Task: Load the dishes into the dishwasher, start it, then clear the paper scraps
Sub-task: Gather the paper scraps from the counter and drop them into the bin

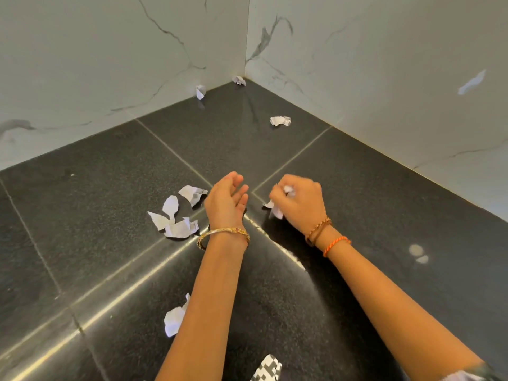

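**Open dark counter, walls closing the far corner**

Two marble walls (110, 64) are meeting in the upper middle of the frame and blocking any reach beyond the dark counter (371, 215). Two crumpled scraps (200, 91) are sitting against the wall base near that corner, and a third scrap (279, 121) is lying apart at upper centre. A cluster of torn papers (176, 215) is lying left of centre, just beside the left hand (226, 200). Another scrap (176, 317) is lying at lower left beside the left forearm. The right side of the counter is showing only bare stone.
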Demonstrator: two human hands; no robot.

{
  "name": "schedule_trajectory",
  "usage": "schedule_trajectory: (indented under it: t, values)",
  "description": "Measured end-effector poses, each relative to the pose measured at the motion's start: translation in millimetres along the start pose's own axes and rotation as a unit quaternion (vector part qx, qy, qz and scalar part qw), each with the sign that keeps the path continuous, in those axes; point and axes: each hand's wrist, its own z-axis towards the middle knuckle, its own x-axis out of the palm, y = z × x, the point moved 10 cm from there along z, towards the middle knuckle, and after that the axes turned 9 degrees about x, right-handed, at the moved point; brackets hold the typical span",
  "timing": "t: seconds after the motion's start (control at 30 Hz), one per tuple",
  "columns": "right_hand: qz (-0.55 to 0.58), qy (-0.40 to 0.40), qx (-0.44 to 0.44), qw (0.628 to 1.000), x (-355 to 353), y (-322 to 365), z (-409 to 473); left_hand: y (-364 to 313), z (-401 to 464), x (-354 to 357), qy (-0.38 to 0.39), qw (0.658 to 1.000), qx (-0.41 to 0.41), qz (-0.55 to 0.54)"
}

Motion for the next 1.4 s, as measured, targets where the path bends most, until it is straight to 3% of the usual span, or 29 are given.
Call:
schedule_trajectory:
  t: [0.07,0.17,0.4,0.6,0.7,0.77,0.87,0.93,1.0,1.13,1.23,1.4]
  values:
    - [0.184,-0.063,0.078,0.978,-11.7,-0.1,7.9,14.6,-3.2,12.0,0.053,0.996,-0.070,-0.026]
    - [0.302,-0.116,0.066,0.944,-17.0,21.6,12.4,34.2,-19.1,31.5,0.126,0.973,-0.178,-0.077]
    - [0.068,-0.072,-0.052,0.994,6.6,51.9,-6.8,30.0,-20.0,39.3,0.149,0.962,-0.160,-0.166]
    - [0.080,-0.056,-0.109,0.989,9.2,70.0,-12.6,27.6,-21.9,50.6,0.155,0.932,-0.161,-0.287]
    - [0.090,-0.061,-0.133,0.985,-1.7,81.9,-12.9,28.9,-21.0,50.2,0.153,0.926,-0.186,-0.290]
    - [0.170,-0.065,-0.099,0.978,-15.9,79.5,-6.1,31.2,-19.0,43.3,0.146,0.939,-0.192,-0.245]
    - [0.300,-0.106,0.080,0.945,-35.2,30.7,10.7,22.4,-15.8,33.1,0.117,0.955,-0.165,-0.214]
    - [0.230,-0.099,0.179,0.951,-33.7,-4.5,12.3,15.3,-14.6,28.1,0.088,0.958,-0.152,-0.229]
    - [0.132,-0.032,0.210,0.968,-17.8,-24.0,5.3,8.7,-12.2,20.9,0.059,0.964,-0.133,-0.223]
    - [-0.049,0.050,0.090,0.993,11.5,-11.2,-6.5,-9.3,-8.4,13.6,0.018,0.970,-0.089,-0.226]
    - [-0.240,0.120,0.039,0.962,42.2,-8.5,1.3,-23.9,-1.9,12.8,-0.013,0.971,-0.064,-0.228]
    - [-0.331,0.153,0.107,0.925,66.7,-28.9,70.5,-54.4,31.7,45.0,0.000,0.967,-0.052,-0.250]
